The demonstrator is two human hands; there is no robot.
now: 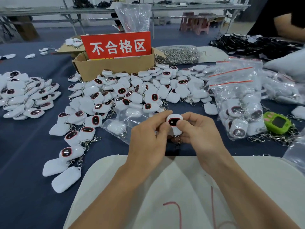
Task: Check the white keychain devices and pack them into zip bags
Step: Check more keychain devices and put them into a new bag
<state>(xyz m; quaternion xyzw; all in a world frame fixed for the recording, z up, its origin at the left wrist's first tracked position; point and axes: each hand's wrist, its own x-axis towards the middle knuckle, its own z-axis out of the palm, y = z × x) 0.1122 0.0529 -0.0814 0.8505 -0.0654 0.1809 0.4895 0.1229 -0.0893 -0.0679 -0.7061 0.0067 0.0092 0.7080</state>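
Two hands, left hand [146, 138] and right hand [200, 131], grip one white keychain device [173, 120]

Single head view, looking forward and down, close over blue table [24, 162] (wide-angle; far background seemingly blurred).

We held one white rounded-square keychain device with dark red-rimmed screen [174, 121] between left hand [148, 139] and right hand [200, 134], above dark blue tablecloth [24, 154]. Clear plastic zip bag [118, 124] lay just beside left hand.
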